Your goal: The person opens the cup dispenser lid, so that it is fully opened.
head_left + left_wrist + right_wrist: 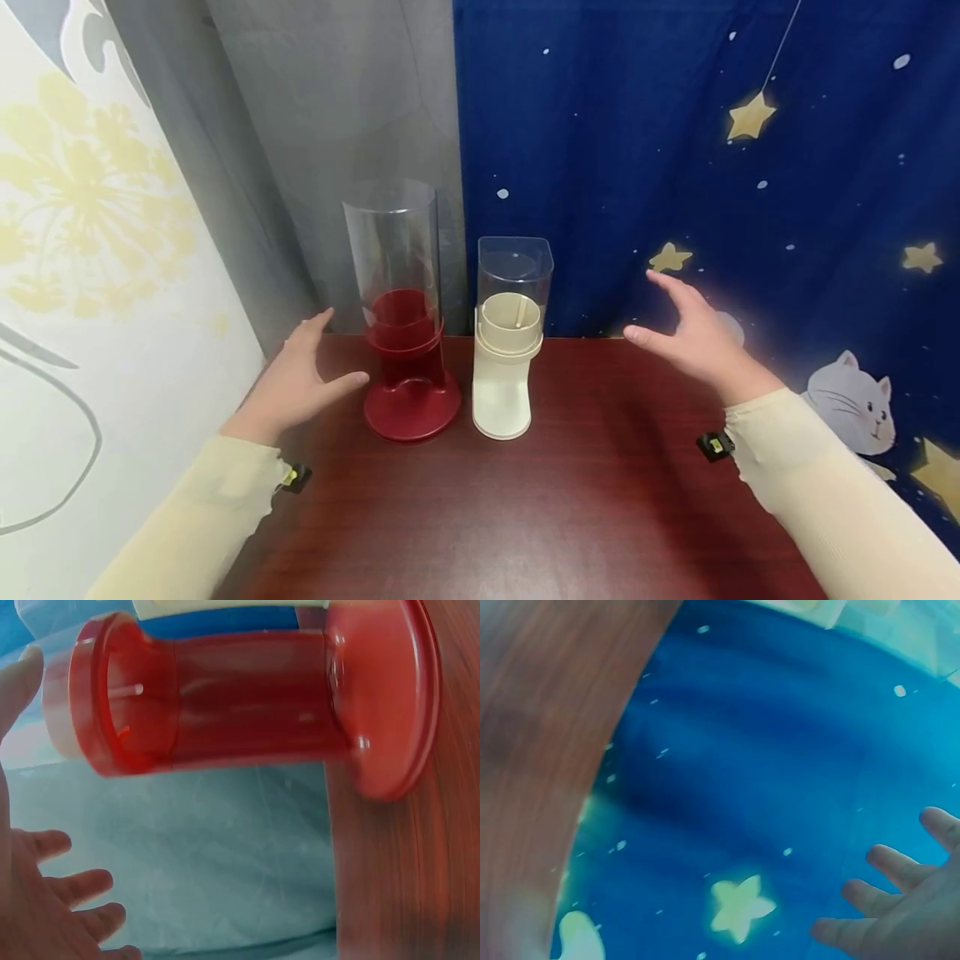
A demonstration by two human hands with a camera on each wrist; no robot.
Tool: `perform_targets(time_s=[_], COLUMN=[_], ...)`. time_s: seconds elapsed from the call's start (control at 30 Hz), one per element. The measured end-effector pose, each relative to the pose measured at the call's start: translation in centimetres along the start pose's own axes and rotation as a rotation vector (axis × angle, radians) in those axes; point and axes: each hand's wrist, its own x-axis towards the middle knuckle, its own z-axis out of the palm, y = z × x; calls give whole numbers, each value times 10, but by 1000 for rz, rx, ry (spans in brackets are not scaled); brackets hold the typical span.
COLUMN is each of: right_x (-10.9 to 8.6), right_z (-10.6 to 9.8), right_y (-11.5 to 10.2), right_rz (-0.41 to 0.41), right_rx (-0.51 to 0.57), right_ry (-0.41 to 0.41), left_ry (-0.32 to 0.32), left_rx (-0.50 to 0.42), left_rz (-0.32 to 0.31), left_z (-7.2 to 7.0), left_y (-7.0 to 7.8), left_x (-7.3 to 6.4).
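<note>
Two cup-dispenser-like stands are upright side by side on the table. One has a red base (411,410) with a ring and a tall clear tube (392,250). The other is cream (501,400), with a shorter clear sleeve (516,260). My left hand (294,387) hovers just left of the red stand, thumb and fingers spread, holding nothing. In the left wrist view the red stand (251,701) shows sideways, close to the thumb and apart from the fingers. Well right of the cream stand, my right hand (697,337) is raised with fingers spread, also holding nothing.
The reddish-brown wooden table (525,517) ends at a blue starry curtain (600,167) and a grey curtain (337,108) behind the stands. A white patterned panel (112,292) stands along the left side.
</note>
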Motion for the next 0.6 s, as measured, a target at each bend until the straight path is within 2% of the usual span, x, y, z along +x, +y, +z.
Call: perform_targets(time_s=[0.27, 0.6], right_x=[15, 36], right_z=[-5, -8], right_y=[-36, -77], right_rz=[14, -66], right_rx=[43, 71], right_ry=[-1, 28], left_ry=[36, 41], left_rx=[-110, -179], left_rz=[-50, -58], left_z=[15, 28], left_y=[18, 18], left_x=[17, 28])
